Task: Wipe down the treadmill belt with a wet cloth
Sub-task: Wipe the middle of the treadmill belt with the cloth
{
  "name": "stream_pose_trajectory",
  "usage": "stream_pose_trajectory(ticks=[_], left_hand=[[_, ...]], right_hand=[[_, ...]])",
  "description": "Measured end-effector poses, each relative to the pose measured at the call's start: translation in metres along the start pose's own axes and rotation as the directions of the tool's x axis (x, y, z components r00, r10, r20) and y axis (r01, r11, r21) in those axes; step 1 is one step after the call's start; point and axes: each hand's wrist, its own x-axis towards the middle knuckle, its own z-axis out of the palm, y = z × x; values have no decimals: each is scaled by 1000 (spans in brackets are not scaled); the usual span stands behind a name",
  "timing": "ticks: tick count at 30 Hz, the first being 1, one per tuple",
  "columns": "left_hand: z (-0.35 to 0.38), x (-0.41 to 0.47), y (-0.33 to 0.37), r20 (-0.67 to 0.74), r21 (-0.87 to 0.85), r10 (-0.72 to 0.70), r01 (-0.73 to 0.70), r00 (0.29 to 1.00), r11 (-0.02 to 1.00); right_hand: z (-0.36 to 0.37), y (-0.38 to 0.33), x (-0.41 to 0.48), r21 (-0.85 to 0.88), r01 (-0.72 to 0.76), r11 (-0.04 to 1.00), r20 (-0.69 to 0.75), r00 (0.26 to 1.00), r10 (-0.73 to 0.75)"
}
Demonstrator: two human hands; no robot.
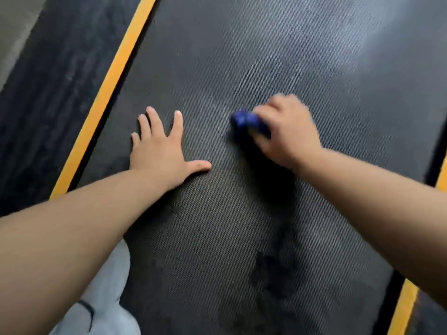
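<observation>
The black textured treadmill belt (242,56) fills most of the head view. My right hand (287,131) is closed around a bunched blue cloth (244,122) and presses it onto the belt at the middle; hand and cloth are blurred. My left hand (162,146) lies flat on the belt with its fingers spread, to the left of the cloth and apart from it. Dark wet patches (275,274) mark the belt near me, below the cloth.
A yellow stripe (111,81) runs along the belt's left edge, with a black side rail (48,93) beyond it. Another yellow stripe (404,308) borders the right edge. Light grey trousers (106,298) show at the bottom left.
</observation>
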Motion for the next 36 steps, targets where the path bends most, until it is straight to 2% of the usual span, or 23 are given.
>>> stream_pose_trajectory(ticks=[2, 3, 4, 6, 8, 10, 11, 12, 14, 16, 18, 20, 21, 23, 25, 26, 28, 29, 30, 33, 36], left_hand=[[-3, -1, -2, 16, -14, 4, -4, 1000, 1000], [-5, -1, -3, 21, -20, 13, -12, 1000, 1000], [-7, -1, -5, 24, -25, 19, -19, 1000, 1000], [-9, -2, -11, 29, -25, 20, -19, 999, 1000], [-10, -1, -14, 42, -11, 20, -20, 999, 1000], [-10, 0, -22, 64, -15, 37, -36, 997, 999], [-10, 0, -26, 78, -23, 56, -55, 995, 998], [-11, 0, -30, 89, -32, 75, -72, 993, 997], [-10, 0, -36, 95, -53, 98, -94, 991, 994], [-8, 2, -37, 89, -50, 109, -105, 990, 993], [-10, 1, -35, 98, -34, 91, -88, 991, 996], [-14, -1, -32, 112, -23, 68, -66, 991, 998], [-15, -1, -31, 116, -24, 66, -64, 991, 998], [-16, -1, -29, 110, -29, 67, -64, 992, 998], [-14, -1, -30, 111, -10, 70, -69, 991, 998], [-14, -1, -30, 121, 0, 67, -68, 990, 998], [-16, -2, -29, 143, 3, 70, -71, 987, 997], [-17, -2, -29, 150, 4, 73, -75, 986, 997], [-19, -1, -27, 155, 3, 77, -78, 985, 997], [-15, 4, -30, 144, -6, 69, -69, 987, 998], [-13, 3, -34, 127, -15, 87, -86, 988, 996]], right_hand=[[-5, 10, 19, 21, -236, 972, -23, 971, 236], [-5, 5, 19, 18, -252, 968, -13, 968, 252], [-4, -5, 14, 18, -204, 979, 0, 979, 204], [1, -34, -7, 71, -19, 997, 46, 999, 16], [7, -55, -34, 171, 134, 976, 118, 981, -155], [9, -46, -31, 213, 205, 955, 169, 955, -243], [10, -37, -21, 181, 218, 959, 163, 955, -248], [10, -29, -10, 139, 189, 972, 128, 970, -206], [7, -11, 12, 79, 20, 997, 26, 999, -22], [6, -2, 28, 31, -132, 991, 12, 991, 132], [3, -11, 27, 33, -159, 987, 18, 987, 158], [1, -35, 10, 66, -88, 994, 41, 995, 86], [3, -48, -5, 102, -3, 995, 71, 997, -4], [5, -65, -29, 206, 168, 964, 161, 966, -203], [6, -57, -23, 206, 240, 949, 193, 940, -280], [7, -50, -12, 172, 221, 960, 166, 954, -250], [2, -35, 14, 117, 13, 993, 102, 995, -25], [-1, -27, 24, 84, -96, 992, 100, 991, 87], [-2, -21, 29, 43, -140, 989, 98, 986, 136], [-4, -17, 21, -9, -119, 993, 115, 986, 119], [0, -30, 2, 89, -28, 996, 52, 998, 24]])
